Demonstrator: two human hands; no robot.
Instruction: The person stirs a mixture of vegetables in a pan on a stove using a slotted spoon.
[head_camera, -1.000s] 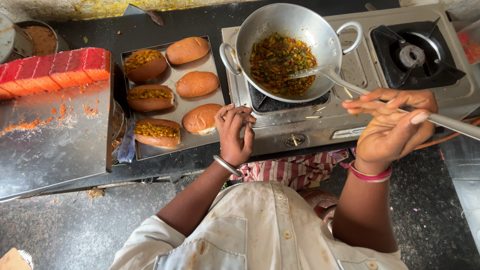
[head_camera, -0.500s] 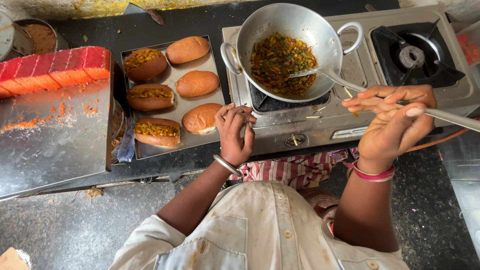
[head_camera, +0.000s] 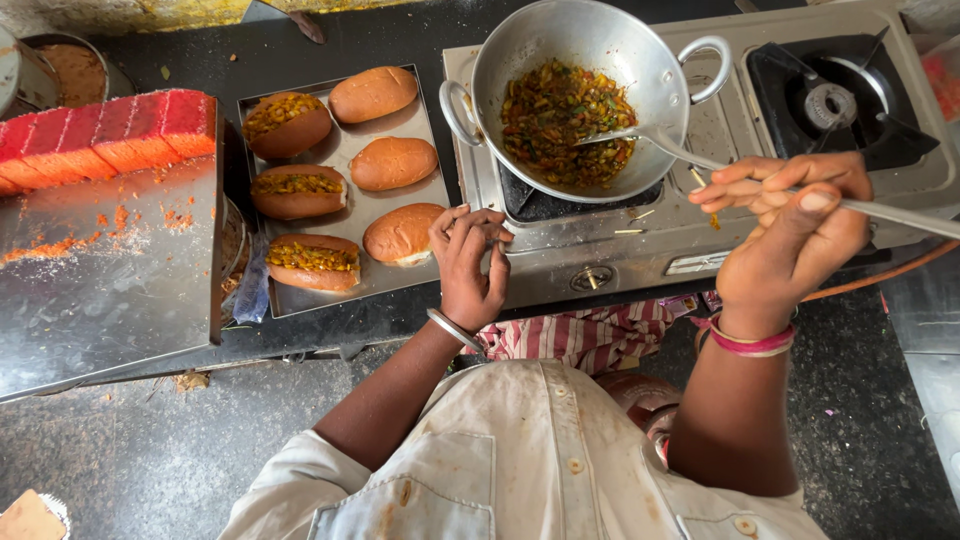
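My right hand grips the long handle of a metal spoon, whose bowl rests in the chopped vegetable filling inside a round steel pan on the left burner of a steel stove. My left hand hovers with curled fingers at the stove's front left corner, beside a steel tray. The tray carries three split buns filled with the mix and three plain bun tops. A bangle sits on each wrist.
The stove's right burner stands bare. Red-topped slices lie at the far edge of a steel sheet dusted with orange crumbs on the left. A metal bowl of brown powder sits far left. Dark stone counter runs below.
My right hand and the spoon handle have shifted slightly; the left hand stays put by the tray.
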